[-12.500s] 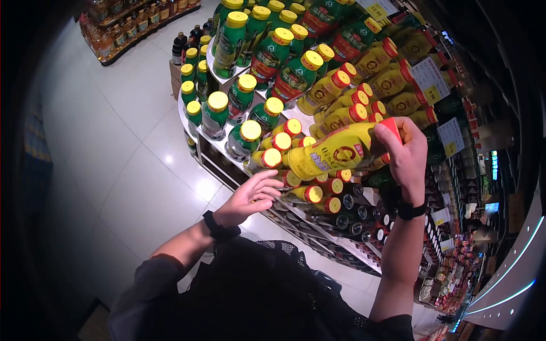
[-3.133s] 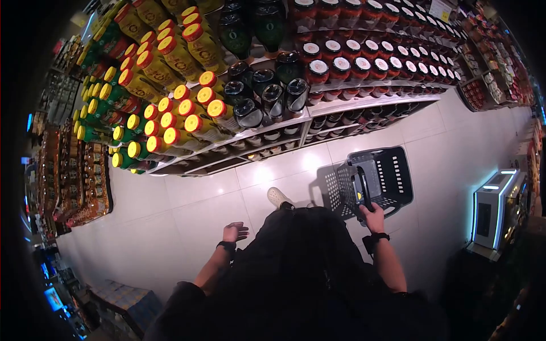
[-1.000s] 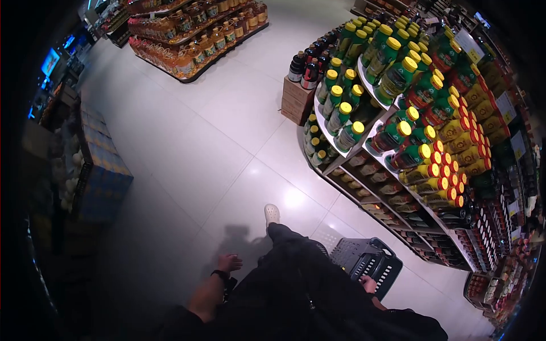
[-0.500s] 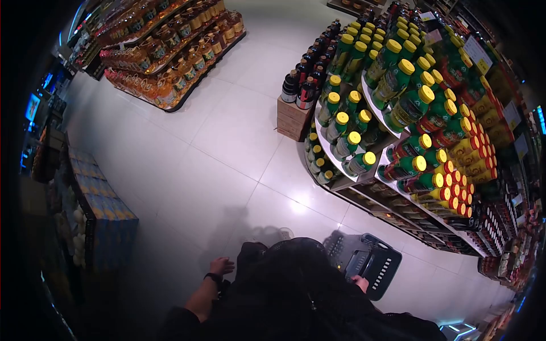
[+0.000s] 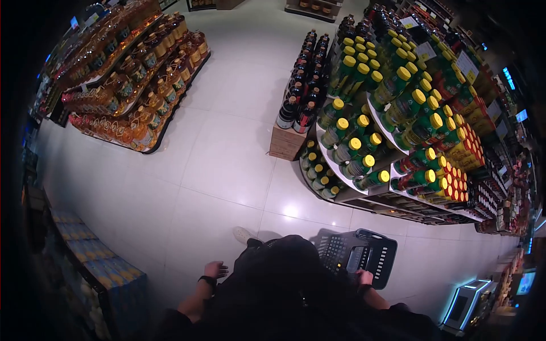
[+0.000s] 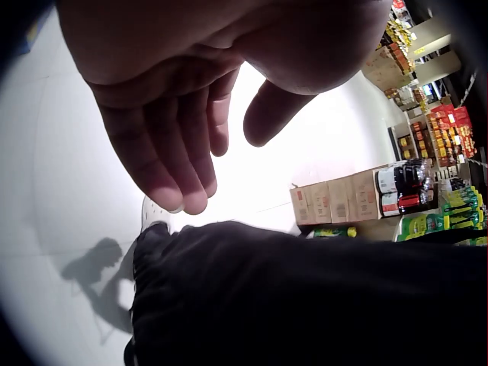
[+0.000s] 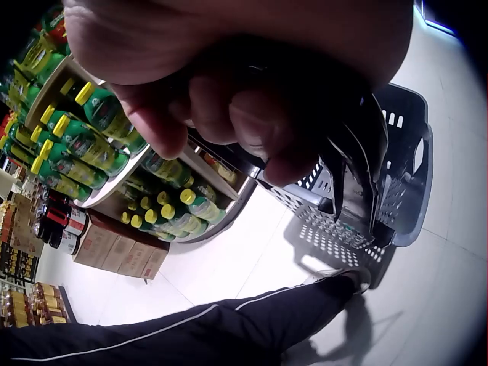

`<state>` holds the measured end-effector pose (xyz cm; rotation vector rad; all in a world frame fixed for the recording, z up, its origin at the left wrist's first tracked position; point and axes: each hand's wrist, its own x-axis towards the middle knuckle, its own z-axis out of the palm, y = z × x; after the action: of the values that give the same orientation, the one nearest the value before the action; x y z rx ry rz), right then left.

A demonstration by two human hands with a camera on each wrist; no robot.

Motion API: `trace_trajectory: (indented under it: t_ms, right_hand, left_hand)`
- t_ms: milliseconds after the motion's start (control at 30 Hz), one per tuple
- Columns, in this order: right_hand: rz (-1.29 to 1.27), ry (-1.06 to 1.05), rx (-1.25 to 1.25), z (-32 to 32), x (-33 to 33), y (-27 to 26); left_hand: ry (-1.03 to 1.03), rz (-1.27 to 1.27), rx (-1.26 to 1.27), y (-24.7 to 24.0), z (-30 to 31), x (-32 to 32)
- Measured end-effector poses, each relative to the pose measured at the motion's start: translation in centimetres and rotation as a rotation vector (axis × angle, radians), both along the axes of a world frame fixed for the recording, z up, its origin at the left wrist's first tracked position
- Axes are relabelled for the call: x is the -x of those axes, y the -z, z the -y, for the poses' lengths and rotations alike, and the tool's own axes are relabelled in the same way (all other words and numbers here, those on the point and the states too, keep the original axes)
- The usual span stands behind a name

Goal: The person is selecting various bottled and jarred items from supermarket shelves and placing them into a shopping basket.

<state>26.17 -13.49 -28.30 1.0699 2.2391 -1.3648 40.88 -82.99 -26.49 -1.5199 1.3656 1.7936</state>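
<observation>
My right hand (image 5: 365, 278) grips the dark handle of a grey plastic basket (image 5: 387, 262), which hangs at my right side. In the right wrist view the fingers of that hand (image 7: 229, 114) curl round the black handle (image 7: 358, 164), and the perforated basket (image 7: 415, 175) is below. What lies in the basket is hard to tell. My left hand (image 5: 215, 270) hangs at my left side, holding nothing. The left wrist view shows this hand (image 6: 183, 114) with loose, slightly bent fingers above a dark trouser leg (image 6: 305, 290).
On the right stands a rounded shelf (image 5: 364, 192) of green bottles with yellow caps. Cartons (image 5: 286, 142) with dark bottles on top are at its end. A rack of amber bottles (image 5: 139, 133) is at the upper left, blue boxes (image 5: 108, 267) at the lower left. Pale floor tiles (image 5: 227, 153) lie between.
The view has turned and moved forward along the aisle; the amber rack has shifted left and the blue boxes lower. The basket is still gripped in my right hand, and my left hand stays free.
</observation>
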Motion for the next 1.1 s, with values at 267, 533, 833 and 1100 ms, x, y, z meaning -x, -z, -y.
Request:
trace_trajectory:
  t_ms: [267,533,833,1100]
  right_hand:
    - [0.036,0.158,0.180,19.2,2.8,-4.0]
    - [-0.056,0.069,0.138,32.1,4.1,-1.1]
    - [-0.242,-0.251,-0.263,43.2,9.8,-4.0]
    - [-0.135,0.308,0.058,52.3,16.6,-4.6]
  left_hand:
    - [-0.121,-0.059,0.055,-1.5,16.7,7.3]
    - [0.068,-0.029,-0.020,-1.5,23.4,16.4]
    - [0.199,0.031,0.087,-4.9,34.4,30.1]
    - [0.316,0.108,0.103,-7.7,42.4,46.1]
